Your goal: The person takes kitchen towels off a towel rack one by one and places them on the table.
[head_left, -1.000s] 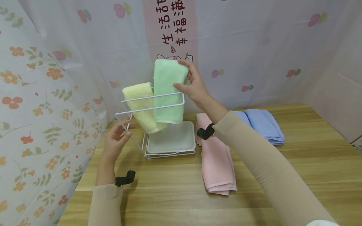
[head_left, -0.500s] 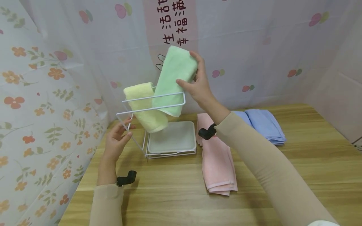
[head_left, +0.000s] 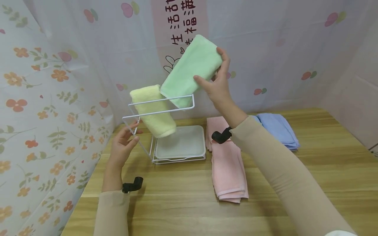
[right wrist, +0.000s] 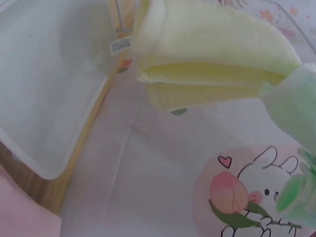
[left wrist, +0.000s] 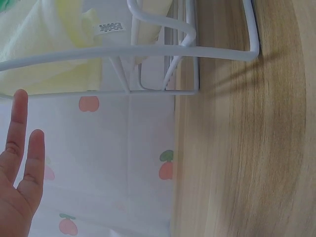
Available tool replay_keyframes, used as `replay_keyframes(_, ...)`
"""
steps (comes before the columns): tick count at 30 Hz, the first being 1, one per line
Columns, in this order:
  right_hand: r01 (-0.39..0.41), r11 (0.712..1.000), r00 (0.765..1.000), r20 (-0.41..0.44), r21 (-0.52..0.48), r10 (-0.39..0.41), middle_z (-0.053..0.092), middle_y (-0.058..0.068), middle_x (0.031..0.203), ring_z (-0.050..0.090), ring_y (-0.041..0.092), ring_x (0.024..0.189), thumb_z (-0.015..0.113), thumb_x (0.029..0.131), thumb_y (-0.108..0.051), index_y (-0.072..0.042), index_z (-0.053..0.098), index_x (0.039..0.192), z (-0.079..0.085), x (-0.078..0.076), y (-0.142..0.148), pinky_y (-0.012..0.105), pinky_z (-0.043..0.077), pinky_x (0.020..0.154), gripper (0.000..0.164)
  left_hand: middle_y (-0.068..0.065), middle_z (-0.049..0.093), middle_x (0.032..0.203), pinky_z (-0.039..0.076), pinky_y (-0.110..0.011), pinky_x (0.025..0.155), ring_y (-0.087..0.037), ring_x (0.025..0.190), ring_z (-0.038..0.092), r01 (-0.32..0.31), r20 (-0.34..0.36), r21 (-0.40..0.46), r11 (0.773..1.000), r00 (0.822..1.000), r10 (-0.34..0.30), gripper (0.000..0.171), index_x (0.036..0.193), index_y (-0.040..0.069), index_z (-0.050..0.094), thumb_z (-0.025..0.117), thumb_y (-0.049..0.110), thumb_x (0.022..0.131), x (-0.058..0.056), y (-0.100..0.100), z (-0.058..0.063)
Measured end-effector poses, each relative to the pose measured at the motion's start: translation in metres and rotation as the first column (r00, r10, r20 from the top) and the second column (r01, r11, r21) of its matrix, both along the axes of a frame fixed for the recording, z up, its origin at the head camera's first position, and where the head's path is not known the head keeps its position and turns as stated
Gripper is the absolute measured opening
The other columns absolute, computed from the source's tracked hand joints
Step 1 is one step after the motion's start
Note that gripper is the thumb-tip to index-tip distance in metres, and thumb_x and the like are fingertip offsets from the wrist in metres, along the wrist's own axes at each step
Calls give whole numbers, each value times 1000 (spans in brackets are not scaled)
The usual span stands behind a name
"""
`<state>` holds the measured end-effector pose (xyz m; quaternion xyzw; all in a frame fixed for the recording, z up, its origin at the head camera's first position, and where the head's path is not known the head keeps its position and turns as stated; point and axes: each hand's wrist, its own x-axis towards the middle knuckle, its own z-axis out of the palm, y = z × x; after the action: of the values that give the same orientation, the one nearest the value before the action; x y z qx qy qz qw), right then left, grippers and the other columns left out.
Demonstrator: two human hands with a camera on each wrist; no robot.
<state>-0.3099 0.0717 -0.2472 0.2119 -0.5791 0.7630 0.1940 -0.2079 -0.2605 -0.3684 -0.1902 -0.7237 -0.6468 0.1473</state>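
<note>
My right hand (head_left: 220, 80) grips a folded light-green towel (head_left: 193, 67), thumb in front and fingers at its right edge. The towel slants above a white wire rack (head_left: 165, 112); its lower corner is near the top bars. A folded yellow towel (head_left: 155, 113) hangs over the rack's top bars, its label (left wrist: 111, 27) showing in the left wrist view. My left hand (head_left: 121, 144) holds the rack's left side, thumb before an upright and fingers behind it. Two of its fingers extend beneath a bar in the left wrist view.
A pale tray (head_left: 180, 142) lies in the rack's base. To its right lie a folded pink towel (head_left: 227, 170) and folded blue towels (head_left: 277, 129) on the wooden table (head_left: 177, 203). A printed curtain (head_left: 265, 59) stands close behind, another at the left.
My right hand has moved up and right, lifting the green towel from between the top bars and tilting it. The yellow towel and the left hand are almost unchanged.
</note>
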Motion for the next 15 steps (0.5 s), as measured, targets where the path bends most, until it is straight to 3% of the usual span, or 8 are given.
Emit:
replay_keyframes(4, 3, 997, 1000, 1, -75, -3, 37, 3, 145, 49, 22, 123, 76, 77, 6, -28, 19, 149, 3, -1, 9, 36, 56, 94, 98, 13, 53, 144, 51, -21, 94, -9, 111, 63, -4, -4, -9, 1000, 1000, 4, 43, 134, -9, 47, 55, -12, 92, 0, 0, 0)
replay_keyframes(8, -3, 989, 1000, -16, -150, 0, 38, 2, 143, 50, 23, 123, 75, 77, 9, -26, 19, 149, 7, -1, 16, 36, 57, 93, 97, 14, 54, 144, 51, -21, 93, -8, 109, 64, -8, -8, -7, 1000, 1000, 8, 42, 133, -13, 45, 55, -13, 92, 0, 1, 0)
replay_keyframes(15, 13, 970, 998, -59, -244, -28, 39, 2, 142, 50, 23, 122, 74, 76, 11, -23, 19, 148, 17, 2, 28, 33, 56, 91, 97, 14, 54, 143, 51, -21, 94, -12, 111, 63, -14, 0, -7, 1000, 1000, 14, 44, 132, 6, 58, 56, -12, 92, 2, 1, 1)
